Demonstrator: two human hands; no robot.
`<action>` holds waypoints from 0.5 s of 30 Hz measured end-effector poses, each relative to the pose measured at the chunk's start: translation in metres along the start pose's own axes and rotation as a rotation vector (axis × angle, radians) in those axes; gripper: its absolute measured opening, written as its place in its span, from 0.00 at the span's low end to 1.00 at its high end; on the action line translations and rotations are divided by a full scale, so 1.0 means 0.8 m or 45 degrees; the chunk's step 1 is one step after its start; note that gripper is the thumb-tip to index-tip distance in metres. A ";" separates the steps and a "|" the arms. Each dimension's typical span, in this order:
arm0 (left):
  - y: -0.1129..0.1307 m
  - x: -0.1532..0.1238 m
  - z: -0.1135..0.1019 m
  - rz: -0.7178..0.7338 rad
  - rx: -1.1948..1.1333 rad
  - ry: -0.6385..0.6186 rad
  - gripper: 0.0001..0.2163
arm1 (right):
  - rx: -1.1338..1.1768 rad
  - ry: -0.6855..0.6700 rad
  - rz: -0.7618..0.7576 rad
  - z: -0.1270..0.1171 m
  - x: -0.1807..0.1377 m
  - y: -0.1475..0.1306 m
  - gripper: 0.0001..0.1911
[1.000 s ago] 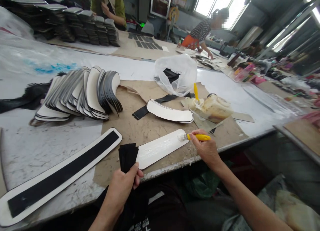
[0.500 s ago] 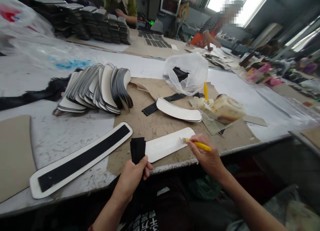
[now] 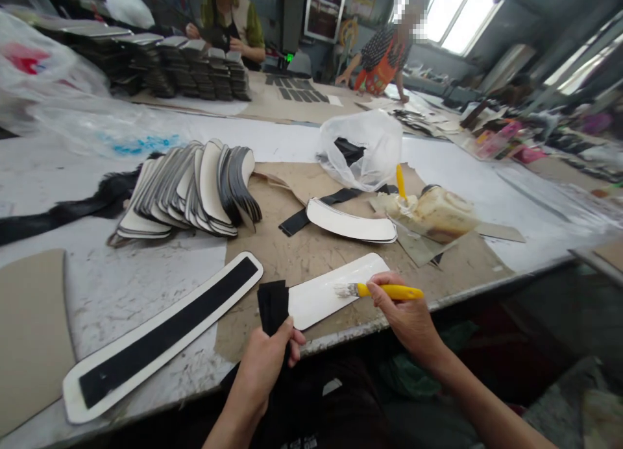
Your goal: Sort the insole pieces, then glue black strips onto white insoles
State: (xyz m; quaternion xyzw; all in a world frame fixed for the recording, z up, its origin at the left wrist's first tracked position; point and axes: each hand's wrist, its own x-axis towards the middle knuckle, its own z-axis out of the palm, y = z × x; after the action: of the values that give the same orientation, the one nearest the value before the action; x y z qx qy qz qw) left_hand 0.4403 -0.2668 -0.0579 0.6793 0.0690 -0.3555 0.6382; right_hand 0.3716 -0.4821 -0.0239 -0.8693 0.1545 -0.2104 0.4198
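My right hand (image 3: 406, 313) is closed on a yellow-handled brush (image 3: 384, 291), its bristles resting on a white curved piece (image 3: 331, 287) that lies on brown paper near the table's front edge. My left hand (image 3: 265, 358) is closed on black strips (image 3: 272, 304) that overlap the left end of that white piece. To the left lies a long white piece with a black strip stuck along it (image 3: 165, 335).
A fanned pile of white and black pieces (image 3: 189, 189), a small stack of white pieces (image 3: 353, 222), a glue tub with a second brush (image 3: 433, 212) and a plastic bag (image 3: 360, 147) sit behind. Two other people work at the far table end.
The brush has moved leftward from the right end of the white piece toward its middle. My left hand still holds the black strips. The view shifted slightly.
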 end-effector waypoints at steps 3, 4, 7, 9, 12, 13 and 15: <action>-0.003 0.001 -0.002 0.007 -0.002 0.012 0.21 | -0.179 0.111 -0.097 -0.027 0.007 0.012 0.08; -0.004 0.002 -0.002 0.011 0.002 0.012 0.22 | -0.224 0.142 -0.114 -0.034 0.010 0.014 0.08; -0.002 0.002 -0.002 0.031 0.031 0.012 0.23 | -0.297 0.215 -0.121 -0.050 0.016 0.016 0.08; 0.000 0.001 0.001 0.050 0.055 0.034 0.24 | -0.290 0.244 -0.103 -0.057 0.019 0.013 0.09; 0.002 -0.002 0.004 0.040 0.022 0.082 0.25 | -0.215 0.234 -0.090 -0.063 0.019 0.009 0.11; 0.003 -0.003 0.004 0.037 -0.004 0.097 0.26 | -0.194 0.230 -0.100 -0.065 0.018 0.008 0.12; 0.004 -0.006 0.002 0.051 -0.044 0.148 0.27 | -0.161 0.234 -0.119 -0.068 0.017 0.008 0.14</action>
State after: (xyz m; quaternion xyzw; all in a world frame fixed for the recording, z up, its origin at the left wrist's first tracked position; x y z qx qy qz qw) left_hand 0.4381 -0.2669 -0.0523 0.6889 0.0985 -0.3015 0.6517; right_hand 0.3560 -0.5280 0.0050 -0.8773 0.1646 -0.2983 0.3380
